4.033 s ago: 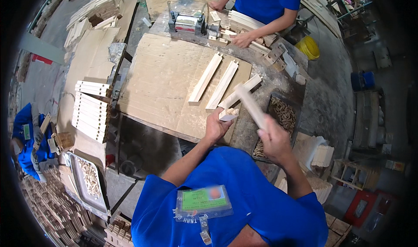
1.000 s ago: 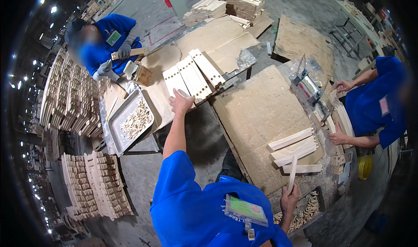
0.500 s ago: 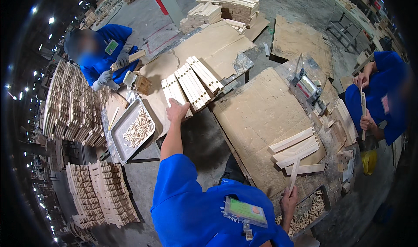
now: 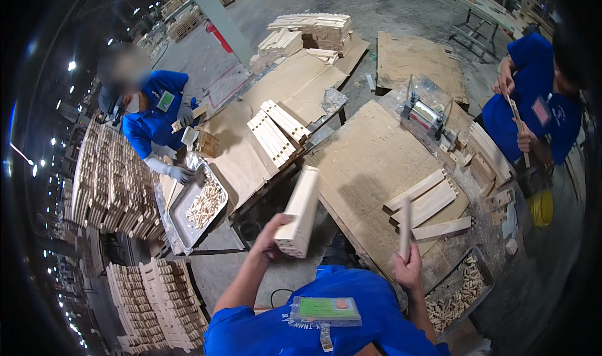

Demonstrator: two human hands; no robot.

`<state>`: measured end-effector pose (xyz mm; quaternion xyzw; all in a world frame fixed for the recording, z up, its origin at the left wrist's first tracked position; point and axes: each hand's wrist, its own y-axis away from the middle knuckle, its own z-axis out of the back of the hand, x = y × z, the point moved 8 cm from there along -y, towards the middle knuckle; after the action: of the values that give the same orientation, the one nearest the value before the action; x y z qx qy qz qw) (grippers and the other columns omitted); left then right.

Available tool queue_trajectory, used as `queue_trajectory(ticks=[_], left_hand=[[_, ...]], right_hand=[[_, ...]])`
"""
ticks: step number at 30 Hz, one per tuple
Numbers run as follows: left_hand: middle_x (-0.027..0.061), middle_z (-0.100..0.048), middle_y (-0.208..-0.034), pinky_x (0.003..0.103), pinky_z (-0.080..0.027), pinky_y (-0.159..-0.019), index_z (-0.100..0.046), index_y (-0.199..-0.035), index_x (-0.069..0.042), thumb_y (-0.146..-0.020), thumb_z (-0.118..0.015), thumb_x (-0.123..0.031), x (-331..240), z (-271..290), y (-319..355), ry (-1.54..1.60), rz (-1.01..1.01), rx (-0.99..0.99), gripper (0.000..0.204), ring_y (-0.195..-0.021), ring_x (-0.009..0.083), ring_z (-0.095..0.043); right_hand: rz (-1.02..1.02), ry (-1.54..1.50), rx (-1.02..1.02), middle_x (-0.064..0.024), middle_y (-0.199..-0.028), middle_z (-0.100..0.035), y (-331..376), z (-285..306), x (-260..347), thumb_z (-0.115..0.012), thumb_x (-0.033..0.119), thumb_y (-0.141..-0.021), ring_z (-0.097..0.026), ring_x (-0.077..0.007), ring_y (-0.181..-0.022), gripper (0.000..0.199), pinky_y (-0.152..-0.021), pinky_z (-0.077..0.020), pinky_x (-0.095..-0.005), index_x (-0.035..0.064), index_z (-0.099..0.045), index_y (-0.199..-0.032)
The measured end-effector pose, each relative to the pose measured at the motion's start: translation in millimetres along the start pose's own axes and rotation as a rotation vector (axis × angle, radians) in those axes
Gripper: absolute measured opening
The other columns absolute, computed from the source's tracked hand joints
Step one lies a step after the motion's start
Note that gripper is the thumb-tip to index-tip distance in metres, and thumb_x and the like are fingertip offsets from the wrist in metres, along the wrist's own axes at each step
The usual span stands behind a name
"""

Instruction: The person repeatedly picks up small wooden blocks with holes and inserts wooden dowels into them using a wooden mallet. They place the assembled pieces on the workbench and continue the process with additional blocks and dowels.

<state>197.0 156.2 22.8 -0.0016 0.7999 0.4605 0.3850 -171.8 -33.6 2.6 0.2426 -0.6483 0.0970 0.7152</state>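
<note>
Two hands are closed on wood. The left hand (image 4: 269,238) curls round the near end of a bundle of pale bars (image 4: 301,208), fingers spread only to its thickness; the bundle hangs over the gap between the two desks, its far end close in view to the left corner of the right desk (image 4: 360,149). Well to its right, the right hand (image 4: 409,269) grips the lower end of a slim wooden stick (image 4: 406,225), which points up and away.

Beyond the stick, loose bars (image 4: 427,198) lie toward the right corner of that desk's cardboard, near a peg-filled tray (image 4: 482,260). Drilled bars (image 4: 276,136) lie along the left desk's right edge; a co-worker's gloved hand (image 4: 182,175) is at a metal tray (image 4: 178,217) there.
</note>
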Motion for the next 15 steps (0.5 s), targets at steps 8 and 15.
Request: queue_trajectory(ticks=[8, 15], left_hand=[[0.0196, -0.075, -0.121, 0.045, -0.064, -0.088, -0.065, -0.138, -0.001, -0.097, -0.061, -0.046, 91, -187, 8, -0.042, 0.626, 0.689, 0.061, -0.103, 0.0335, -0.076], [0.0144, -0.074, -0.129, 0.049, -0.056, -0.102, -0.069, -0.135, -0.006, -0.099, -0.054, -0.051, 160, -278, 15, -0.259, 0.94, 0.867, 0.059, -0.112, 0.0328, -0.072]], right_hand=[[0.534, -0.007, 0.104, -0.0272, -0.16, -0.048, 34, -37, 72, -0.087, 0.014, -0.085, -0.046, -0.0418, -0.152, 0.076, -0.12, -0.0424, -0.049, 0.0012, -0.053, -0.151], [0.311, -0.098, -0.228, -0.0238, -0.149, -0.06, 74, 28, 26, -0.076, 0.033, -0.102, -0.058, -0.0355, -0.141, 0.065, -0.117, -0.0453, -0.0432, 0.0005, -0.053, -0.154]])
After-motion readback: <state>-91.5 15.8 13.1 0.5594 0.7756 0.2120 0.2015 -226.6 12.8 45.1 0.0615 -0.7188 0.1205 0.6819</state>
